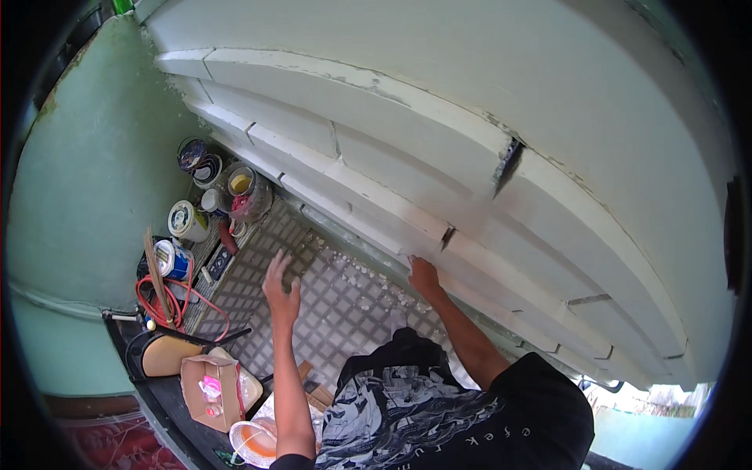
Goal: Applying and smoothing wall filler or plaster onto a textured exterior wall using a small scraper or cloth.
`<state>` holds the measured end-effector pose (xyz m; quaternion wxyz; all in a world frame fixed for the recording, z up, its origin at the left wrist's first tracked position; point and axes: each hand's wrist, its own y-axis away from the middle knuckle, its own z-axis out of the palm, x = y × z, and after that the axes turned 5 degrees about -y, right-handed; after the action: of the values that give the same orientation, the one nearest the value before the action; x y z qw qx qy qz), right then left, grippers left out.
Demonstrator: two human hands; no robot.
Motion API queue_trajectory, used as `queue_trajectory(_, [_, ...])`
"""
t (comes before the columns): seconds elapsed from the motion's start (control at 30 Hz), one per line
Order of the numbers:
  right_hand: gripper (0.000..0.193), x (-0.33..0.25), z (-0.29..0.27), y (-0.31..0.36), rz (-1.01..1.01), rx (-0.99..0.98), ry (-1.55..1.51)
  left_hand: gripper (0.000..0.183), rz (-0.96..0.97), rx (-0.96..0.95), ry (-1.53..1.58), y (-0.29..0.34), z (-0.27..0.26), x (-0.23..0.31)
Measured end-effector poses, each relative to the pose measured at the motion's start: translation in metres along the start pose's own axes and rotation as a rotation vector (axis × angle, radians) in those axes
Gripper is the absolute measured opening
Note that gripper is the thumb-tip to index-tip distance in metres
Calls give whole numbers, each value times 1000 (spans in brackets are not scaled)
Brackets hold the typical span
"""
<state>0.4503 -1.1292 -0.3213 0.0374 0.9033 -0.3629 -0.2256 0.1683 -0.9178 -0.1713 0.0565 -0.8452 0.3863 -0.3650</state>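
My left hand (pixel 282 288) is raised above the tiled floor, fingers apart, with nothing in it. My right hand (pixel 424 276) is at the lower edge of a stepped white block wall (pixel 368 188). Its fingers are bent together, with the tips against or very near that edge; whatever they may hold is too small to make out. Above this hand, the wall's ledges have a small dark gap (pixel 448 237) and a larger dark slot (pixel 509 166). Rough, patchy filler runs along the top ledge's seam.
White crumbs (pixel 364 278) litter the tiled floor (pixel 313 313) along the wall's foot. Paint buckets (pixel 188 221), an orange-red hose (pixel 176 309) and a broom (pixel 159 274) crowd the left side. Nearer are a chair (pixel 168 354), a cardboard box (pixel 211 392) and an orange-lined bucket (pixel 257 442).
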Motion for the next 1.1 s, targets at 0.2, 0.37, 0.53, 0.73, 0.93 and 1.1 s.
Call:
queue_trajectory(0.2, [38,-24,-29,6,-253,319,-163,52,31,147,-25,-84,-12,14])
queue_trajectory(0.37, [29,-13,10,-30,-211,385,-106,51,25,197,-91,-119,5,13])
queue_trajectory(0.53, [27,-32,5,-44,-161,136,-177,59,75,108,-154,-148,10,3])
queue_trajectory(0.73, [28,-59,-15,-25,-302,481,-53,75,305,-50,-23,-194,20,19])
queue_trajectory(0.93, [33,-64,37,-45,16,427,122,66,560,-66,-39,-235,50,-29])
queue_trajectory(1.1, [41,-100,40,-39,223,296,-145,62,617,-68,-177,-266,69,-74])
